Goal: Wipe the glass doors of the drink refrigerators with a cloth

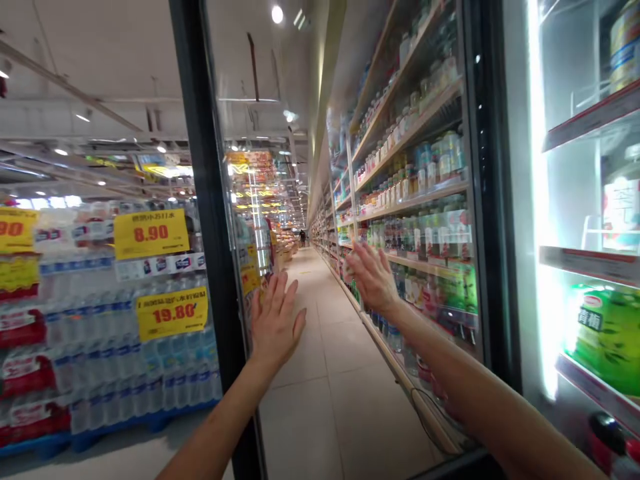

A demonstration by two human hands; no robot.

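A glass fridge door [320, 413] in a black frame [207, 200] stands right in front of me. My left hand [275, 320] is raised before the pane near its left frame post, palm forward and fingers stretched. Farther right, my right hand [373, 277] is also lifted with fingers spread, a little blurred. Neither hand holds anything. Whether the palms touch the glass or hover just short of it, I cannot tell. Through or in the pane show shelves of bottled drinks [415, 173] and a long tiled aisle.
At right, lit fridge shelves [590, 263] carry a green drink pack [607, 333] and other bottles. To the left, stacked packs of bottled water [105, 360] sit on a blue pallet [155, 419], with yellow price signs [173, 313] on them. A distant person [303, 238] appears down the aisle.
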